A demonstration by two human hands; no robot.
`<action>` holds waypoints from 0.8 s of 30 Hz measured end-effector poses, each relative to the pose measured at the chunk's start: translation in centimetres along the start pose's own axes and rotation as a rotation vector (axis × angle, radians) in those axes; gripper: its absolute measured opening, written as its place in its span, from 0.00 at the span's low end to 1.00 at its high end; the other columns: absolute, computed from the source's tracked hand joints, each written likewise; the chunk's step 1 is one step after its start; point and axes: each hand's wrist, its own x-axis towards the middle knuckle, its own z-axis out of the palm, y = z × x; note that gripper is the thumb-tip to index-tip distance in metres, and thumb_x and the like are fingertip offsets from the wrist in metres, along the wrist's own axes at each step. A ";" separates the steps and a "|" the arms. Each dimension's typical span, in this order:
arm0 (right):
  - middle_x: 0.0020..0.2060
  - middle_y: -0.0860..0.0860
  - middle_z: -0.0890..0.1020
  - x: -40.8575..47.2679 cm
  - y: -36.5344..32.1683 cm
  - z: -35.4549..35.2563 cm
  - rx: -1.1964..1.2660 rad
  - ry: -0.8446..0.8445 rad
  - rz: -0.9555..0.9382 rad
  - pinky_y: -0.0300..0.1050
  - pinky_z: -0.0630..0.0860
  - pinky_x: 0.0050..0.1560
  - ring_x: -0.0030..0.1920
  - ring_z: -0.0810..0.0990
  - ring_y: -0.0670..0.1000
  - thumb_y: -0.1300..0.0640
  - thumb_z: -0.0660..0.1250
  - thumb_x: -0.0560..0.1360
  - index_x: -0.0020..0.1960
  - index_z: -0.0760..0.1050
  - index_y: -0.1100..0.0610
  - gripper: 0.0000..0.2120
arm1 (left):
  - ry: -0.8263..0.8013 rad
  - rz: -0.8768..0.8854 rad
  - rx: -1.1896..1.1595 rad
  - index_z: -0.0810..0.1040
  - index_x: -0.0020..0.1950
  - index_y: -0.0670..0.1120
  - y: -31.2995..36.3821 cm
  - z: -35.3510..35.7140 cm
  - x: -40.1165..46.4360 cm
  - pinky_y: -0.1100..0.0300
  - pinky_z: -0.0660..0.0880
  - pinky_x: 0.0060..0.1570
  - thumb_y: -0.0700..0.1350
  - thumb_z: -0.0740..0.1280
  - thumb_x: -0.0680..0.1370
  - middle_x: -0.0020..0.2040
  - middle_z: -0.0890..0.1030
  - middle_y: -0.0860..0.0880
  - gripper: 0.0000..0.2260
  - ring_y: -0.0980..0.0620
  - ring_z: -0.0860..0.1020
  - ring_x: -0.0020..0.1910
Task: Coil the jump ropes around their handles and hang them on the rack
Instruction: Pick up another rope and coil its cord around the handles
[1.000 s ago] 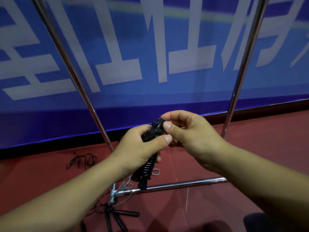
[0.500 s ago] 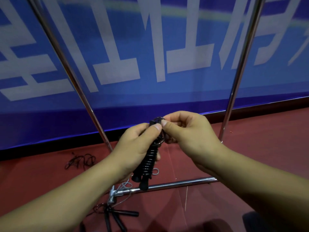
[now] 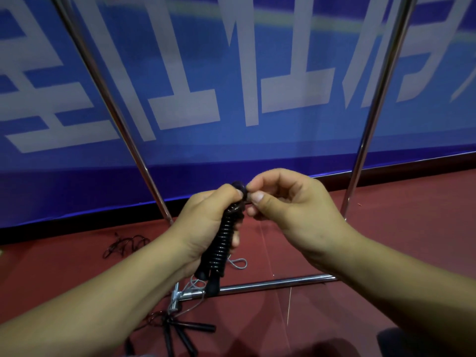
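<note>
- Both hands were held close together in front of the rack, almost touching at the fingertips.
- By the left hand (image 3: pixel 206 222) the coiled jump rope (image 3: pixel 226 238) was gripped, fingers curled round its paired black handles, the thumb pressed near the top of the bundle.
- By the right hand (image 3: pixel 291 210) the top end of the bundle was pinched between thumb and forefinger; the other fingers were curled in.
- The black cord was seen wound in tight turns down the handles, whose two rounded ends hung below the left hand.
- Behind the hands the chrome rack (image 3: pixel 257 284) was seen: two slanting uprights and a low crossbar near the floor.
- More jump ropes (image 3: pixel 180 331) with black handles were lain on the floor at the rack's left foot, a thin grey cable looped beside them.
- A small tangle of dark cord (image 3: pixel 126 244) was left on the floor further left, apart from the rest.
- The red floor (image 3: pixel 386 228) was met by a dark skirting, above which a blue banner (image 3: pixel 231 73) with large pale characters was stretched across the wall.
</note>
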 end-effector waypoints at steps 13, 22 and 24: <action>0.36 0.48 0.80 0.7 -0.4 -1.0 0.074 -0.158 0.397 0.39 0.74 0.35 0.35 0.77 0.44 0.54 0.68 0.76 0.48 0.80 0.54 0.05 | -0.174 0.097 0.065 0.79 0.48 0.41 0.2 -0.4 -0.7 0.62 0.69 0.26 0.53 0.66 0.74 0.32 0.75 0.42 0.15 0.47 0.73 0.24; 0.31 0.49 0.76 1.0 -1.0 -1.3 0.160 -0.138 0.414 0.41 0.67 0.36 0.31 0.71 0.45 0.58 0.65 0.79 0.38 0.75 0.54 0.11 | 0.097 0.388 0.779 0.76 0.35 0.50 -0.1 -2.1 0.8 0.62 0.68 0.28 0.72 0.68 0.68 0.26 0.74 0.53 0.25 0.57 0.72 0.26; 0.31 0.51 0.74 1.3 -1.2 -1.1 0.047 -0.105 0.330 0.41 0.68 0.35 0.31 0.70 0.46 0.60 0.65 0.80 0.40 0.74 0.55 0.10 | 0.207 0.374 0.903 0.76 0.37 0.52 -0.1 -2.5 1.3 0.54 0.72 0.32 0.75 0.64 0.65 0.29 0.76 0.53 0.26 0.54 0.75 0.29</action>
